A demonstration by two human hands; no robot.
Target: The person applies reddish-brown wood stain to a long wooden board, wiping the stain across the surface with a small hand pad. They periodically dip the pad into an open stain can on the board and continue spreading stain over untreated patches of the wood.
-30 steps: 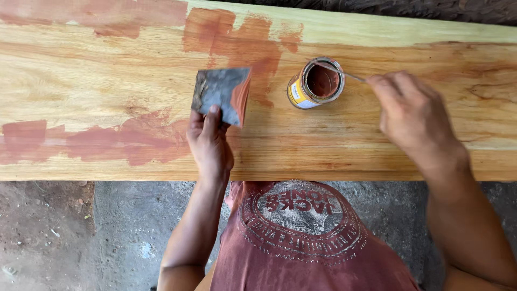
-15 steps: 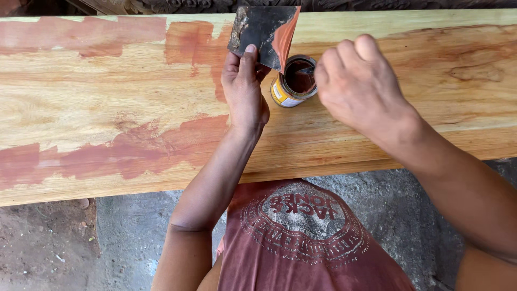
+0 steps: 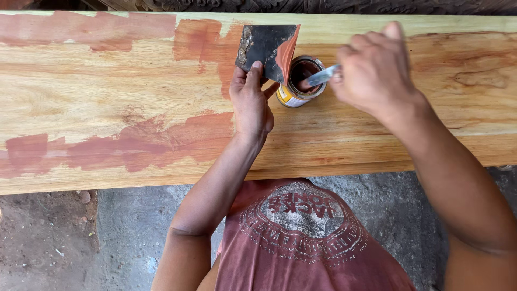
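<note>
A long wooden board [image 3: 107, 91] lies flat across the view. On its left part there are reddish-brown smears [image 3: 124, 143] of paste, one along the top edge and one lower down. The rest of the wood is pale yellow.

Near the middle, the left hand [image 3: 250, 105] rests on the board. Its fingers and thumb are pinched shut on a flat scraper [image 3: 267, 47]. The scraper is dark and square, with reddish paste on its right edge. It is held up at a tilt, just left of a small can.

The small can [image 3: 298, 86] stands upright on the board, near the top edge. It is open, with a yellow and white side, and it has dark reddish-brown paste inside. The scraper's edge is just beside the can's rim.

To the right, the right hand [image 3: 374, 67] is curled closed around a thin metal stick [image 3: 322, 77]. The tip of the stick dips into the can. The hand hovers over the board, just right of the can.

Below the board there is a grey, dusty floor [image 3: 64, 242]. The person's reddish shirt [image 3: 301, 237] shows at the bottom.
</note>
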